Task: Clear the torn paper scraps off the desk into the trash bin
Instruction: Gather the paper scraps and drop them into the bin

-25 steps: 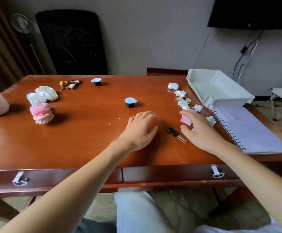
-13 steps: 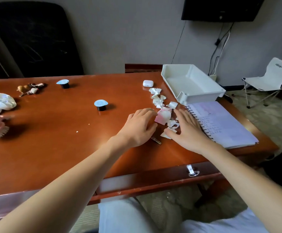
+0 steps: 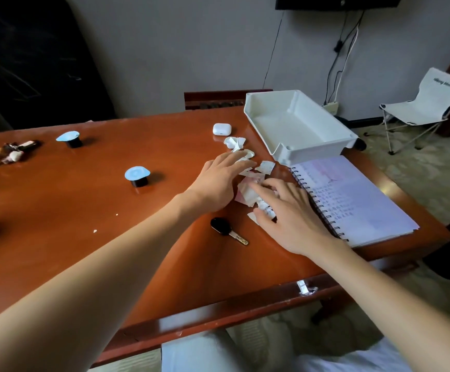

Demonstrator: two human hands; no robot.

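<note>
Paper scraps [image 3: 248, 193]: bunched on desk [image 3: 84, 224].
Left hand [image 3: 218, 181]: fingers straight, touching scraps.
Right hand [image 3: 291, 216]: fingers spread, pressing scraps.

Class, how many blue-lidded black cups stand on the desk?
2. The nearer cup stands left of the left hand; the farther cup stands back-left. None seem hidden.

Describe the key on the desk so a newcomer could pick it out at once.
Find the open spiral notebook at the desk's right end. Left of it, the left hand and right hand rest on the white paper scraps; the key lies on bare wood nearer the front edge, between the wrists. Unlike the scraps, it is dark: black head, brass-coloured blade.
</note>
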